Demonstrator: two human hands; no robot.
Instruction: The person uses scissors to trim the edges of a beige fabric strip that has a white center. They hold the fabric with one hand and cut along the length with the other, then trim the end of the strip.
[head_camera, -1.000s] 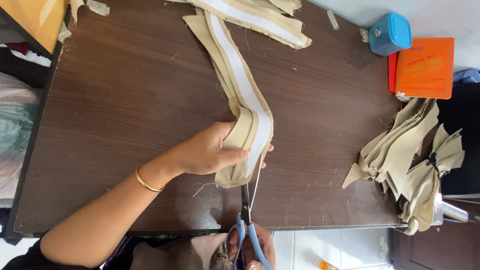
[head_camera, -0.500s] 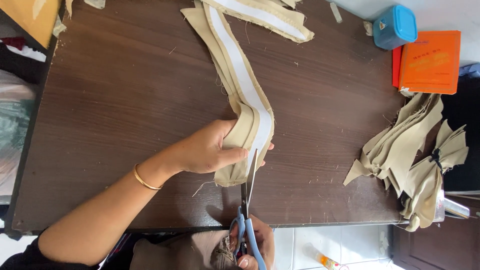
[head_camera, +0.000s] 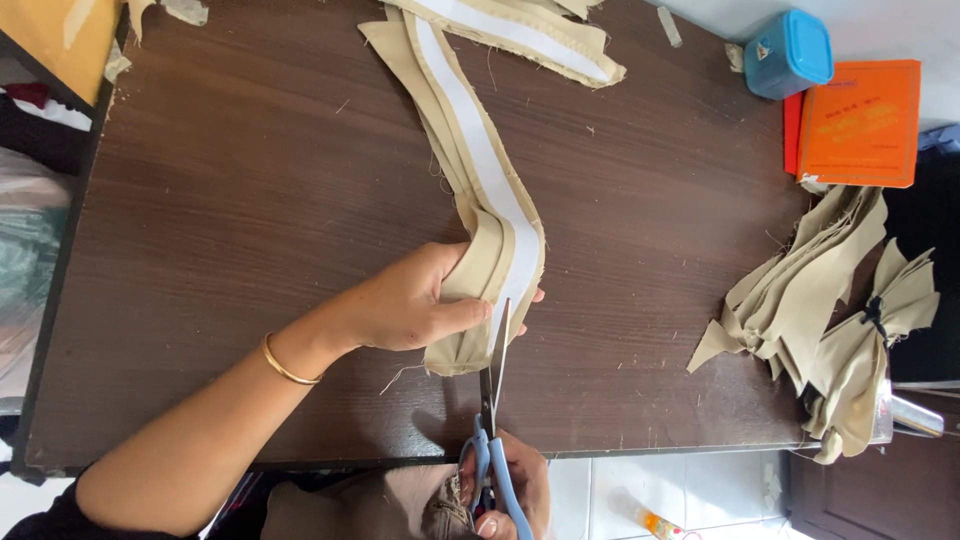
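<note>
My left hand (head_camera: 410, 305) pinches the folded near end of a tan strip (head_camera: 480, 190) on the table (head_camera: 230, 200). The strip runs away from me. My right hand (head_camera: 510, 490) grips scissors (head_camera: 492, 420), blades narrowly parted at its edge.

1 head view, steeply down, close over table (head_camera: 250, 200).

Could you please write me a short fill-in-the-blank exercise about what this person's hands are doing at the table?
1. The left hand grips a folded strip of tan and ____ fabric.
2. The right hand holds scissors with ____ handles.
3. A gold ____ circles the left wrist.
4. Beside the blue box lies an ____ book.

Missing words: white; blue; bangle; orange
</note>
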